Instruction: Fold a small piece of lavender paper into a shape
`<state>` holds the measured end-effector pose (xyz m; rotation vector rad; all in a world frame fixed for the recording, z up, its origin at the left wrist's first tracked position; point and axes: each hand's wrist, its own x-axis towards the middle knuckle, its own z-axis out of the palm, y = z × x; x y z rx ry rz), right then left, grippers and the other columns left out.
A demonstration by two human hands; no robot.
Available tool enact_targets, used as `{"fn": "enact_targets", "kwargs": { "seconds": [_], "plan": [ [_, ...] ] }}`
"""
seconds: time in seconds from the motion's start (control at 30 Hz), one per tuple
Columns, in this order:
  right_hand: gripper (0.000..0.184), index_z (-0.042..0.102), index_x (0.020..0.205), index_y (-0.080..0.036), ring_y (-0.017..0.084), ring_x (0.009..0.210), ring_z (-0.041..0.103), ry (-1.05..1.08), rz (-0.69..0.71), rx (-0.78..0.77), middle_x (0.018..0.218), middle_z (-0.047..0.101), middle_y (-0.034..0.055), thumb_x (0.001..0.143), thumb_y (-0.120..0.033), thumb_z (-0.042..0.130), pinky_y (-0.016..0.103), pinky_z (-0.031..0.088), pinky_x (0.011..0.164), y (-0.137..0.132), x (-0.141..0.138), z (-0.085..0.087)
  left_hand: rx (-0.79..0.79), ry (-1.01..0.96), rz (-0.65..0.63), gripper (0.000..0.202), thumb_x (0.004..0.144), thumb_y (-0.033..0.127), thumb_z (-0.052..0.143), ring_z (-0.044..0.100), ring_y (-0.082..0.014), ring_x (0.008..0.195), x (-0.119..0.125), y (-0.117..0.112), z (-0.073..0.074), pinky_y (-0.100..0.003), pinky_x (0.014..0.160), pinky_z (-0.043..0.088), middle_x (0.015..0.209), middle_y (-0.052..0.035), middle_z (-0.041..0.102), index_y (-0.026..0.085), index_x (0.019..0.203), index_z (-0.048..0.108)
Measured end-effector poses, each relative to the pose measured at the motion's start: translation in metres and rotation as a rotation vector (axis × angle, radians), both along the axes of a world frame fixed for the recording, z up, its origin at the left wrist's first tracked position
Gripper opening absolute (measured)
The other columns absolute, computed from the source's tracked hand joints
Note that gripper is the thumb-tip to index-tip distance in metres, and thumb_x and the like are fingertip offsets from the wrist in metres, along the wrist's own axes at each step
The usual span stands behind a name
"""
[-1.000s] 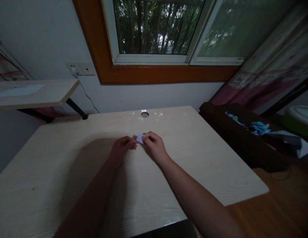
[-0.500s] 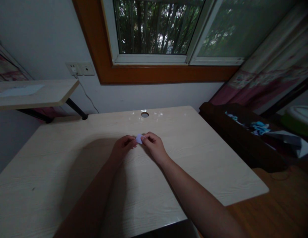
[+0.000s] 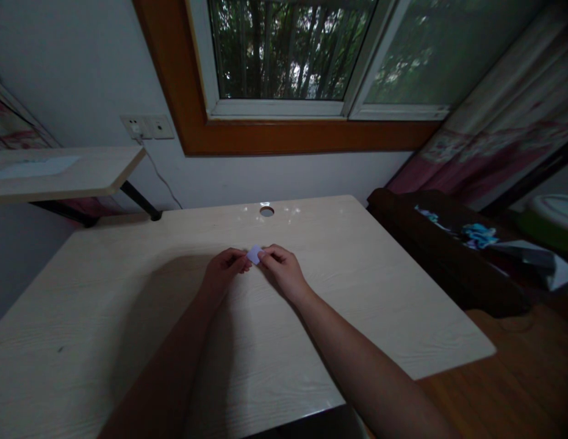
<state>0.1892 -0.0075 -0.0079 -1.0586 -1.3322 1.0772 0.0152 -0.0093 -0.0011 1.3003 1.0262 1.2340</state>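
Note:
A small pale lilac piece of paper is held between my two hands, just above the middle of the light wood-grain desk. My left hand pinches its left corner between thumb and fingers. On the opposite side, the thumb and forefinger of my right hand grip its right edge. The paper looks roughly square and tilted, with a corner toward the far side. Parts of its edges are hidden under my fingertips.
A raised shelf on black legs stands at the left, with a white sheet on it. A cable hole lies near the back edge. A dark object sits at the near edge. Beyond the right edge is a dark brown box-like piece.
The paper and both hands have shifted very slightly left. A little more of the paper now shows between my fingers, and it appears turned a bit.

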Motion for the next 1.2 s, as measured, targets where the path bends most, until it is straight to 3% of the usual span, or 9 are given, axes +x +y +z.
{"fn": "enact_targets", "kwargs": {
  "seconds": [0.27, 0.67, 1.2],
  "plan": [
    [0.024, 0.073, 0.079, -0.02, 0.016, 0.072, 0.057, -0.004, 0.063, -0.018, 0.077, 0.066, 0.0013, 0.082, -0.043, 0.069, 0.029, 0.044, 0.071, -0.001, -0.001, 0.001, 0.056, 0.009, 0.043, 0.016, 0.082, 0.032, 0.067, 0.054, -0.0113, 0.062, 0.0, -0.003, 0.007, -0.024, 0.062, 0.044, 0.066, 0.0004, 0.063, 0.017, 0.077, 0.066],
    [0.019, 0.075, 0.079, -0.021, 0.016, 0.071, 0.056, -0.09, 0.054, 0.056, 0.076, 0.062, 0.0013, 0.083, -0.039, 0.068, 0.028, 0.041, 0.067, -0.004, -0.002, 0.004, -0.012, 0.112, 0.069, 0.018, 0.079, 0.035, 0.069, 0.048, -0.0102, 0.054, 0.001, -0.003, 0.011, -0.023, 0.053, 0.039, 0.061, 0.0025, 0.059, 0.018, 0.074, 0.066],
    [0.02, 0.075, 0.078, -0.021, 0.016, 0.072, 0.057, -0.008, 0.06, -0.003, 0.076, 0.065, 0.0014, 0.081, -0.04, 0.07, 0.028, 0.043, 0.069, -0.002, -0.001, 0.001, -0.055, 0.046, 0.015, 0.019, 0.08, 0.035, 0.068, 0.045, -0.0093, 0.051, -0.001, -0.004, 0.008, -0.022, 0.05, 0.035, 0.059, 0.0023, 0.058, 0.017, 0.073, 0.067]
  ]
}}
